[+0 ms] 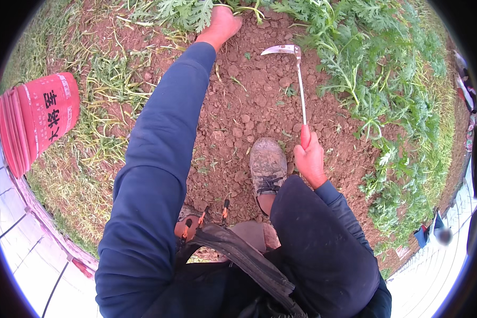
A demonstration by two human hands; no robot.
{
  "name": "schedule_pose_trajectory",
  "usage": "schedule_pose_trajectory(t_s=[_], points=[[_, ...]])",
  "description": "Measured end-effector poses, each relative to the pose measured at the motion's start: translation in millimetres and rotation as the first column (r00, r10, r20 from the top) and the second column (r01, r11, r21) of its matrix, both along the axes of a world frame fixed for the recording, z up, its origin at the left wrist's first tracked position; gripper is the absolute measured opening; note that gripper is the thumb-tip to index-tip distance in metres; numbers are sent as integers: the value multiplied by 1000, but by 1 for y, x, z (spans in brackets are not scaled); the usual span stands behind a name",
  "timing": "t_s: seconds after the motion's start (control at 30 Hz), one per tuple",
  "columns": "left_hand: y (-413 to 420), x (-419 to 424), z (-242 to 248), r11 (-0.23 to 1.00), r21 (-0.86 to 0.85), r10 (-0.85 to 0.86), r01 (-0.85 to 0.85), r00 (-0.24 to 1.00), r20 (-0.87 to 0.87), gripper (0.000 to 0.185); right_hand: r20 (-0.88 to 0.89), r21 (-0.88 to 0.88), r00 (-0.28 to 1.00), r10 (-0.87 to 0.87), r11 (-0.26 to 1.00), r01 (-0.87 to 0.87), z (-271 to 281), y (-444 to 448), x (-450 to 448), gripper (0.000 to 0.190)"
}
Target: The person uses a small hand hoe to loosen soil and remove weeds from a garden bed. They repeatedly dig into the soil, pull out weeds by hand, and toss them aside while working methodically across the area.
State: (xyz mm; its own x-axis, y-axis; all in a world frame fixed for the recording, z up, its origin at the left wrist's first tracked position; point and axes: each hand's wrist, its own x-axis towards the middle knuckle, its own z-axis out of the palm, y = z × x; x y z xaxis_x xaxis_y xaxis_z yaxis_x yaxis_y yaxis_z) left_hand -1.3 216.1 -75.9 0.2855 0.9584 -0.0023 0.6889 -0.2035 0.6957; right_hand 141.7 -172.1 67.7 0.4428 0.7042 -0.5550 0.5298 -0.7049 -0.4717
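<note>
My right hand [311, 158] is closed around the red handle of a sickle [302, 87]. Its thin metal shaft points away from me, and the curved blade hangs over bare reddish soil with its tip to the left. My left hand [222, 24] reaches far forward at the top of the view, at the stems of a leafy green plant [187, 12] with deeply lobed leaves. The fingers look curled, but the leaves and the picture's edge partly hide what they hold. More of the same leafy plants [353, 71] grow in a band to the right of the sickle.
A stack of red plastic buckets [43, 115] lies tilted at the left, bearing writing. Cut stalks and wilted leaves [115, 83] litter the soil on that side. My shoe [268, 167] stands on the soil between my hands. A person [437, 232] is at the far right.
</note>
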Motion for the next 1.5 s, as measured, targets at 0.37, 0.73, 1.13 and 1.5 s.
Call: schedule_pose_trajectory(t_s=[0.37,0.73,1.13,1.5], points=[[-4,6,23,999,-17,-49,46,958,-283,20,-38,35,999,-37,999,38,-6,1,0,33],[-23,-10,34,989,-114,90,-98,993,-73,36,-16,64,999,-35,997,36,-9,4,0,26],[-19,-25,12,981,-109,151,-164,982,-113,43,25,222,997,74,972,-77,-11,66,17,17],[-12,-14,16,965,-200,148,-169,982,-115,36,34,244,992,121,962,-126,-18,93,7,40]])
